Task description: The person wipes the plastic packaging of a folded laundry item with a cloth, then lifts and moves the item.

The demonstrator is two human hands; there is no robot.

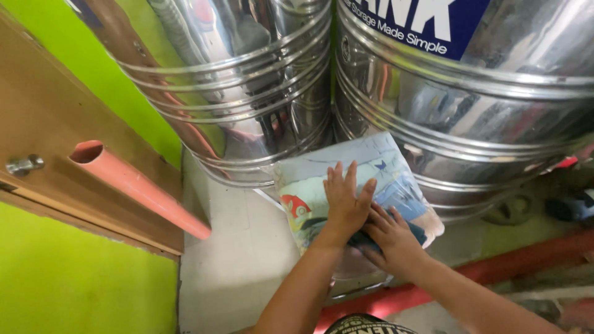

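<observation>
A folded pale blue cloth (387,166) with cartoon prints lies on a round shiny surface at the foot of two big steel tanks. My left hand (346,201) rests flat on the cloth, fingers spread and pointing away from me. My right hand (391,238) lies beside it, overlapping slightly, pressing on a darker blue part of the cloth (418,232). Neither hand grips anything; both palms are down on the fabric.
Two large shiny steel tanks (247,93) (470,105) stand close ahead. A salmon plastic pipe (139,185) slants at the left, before a brown wooden door (55,124) with a metal knob (25,164). Green wall (74,278), grey floor (241,260), red pipe (532,253) low right.
</observation>
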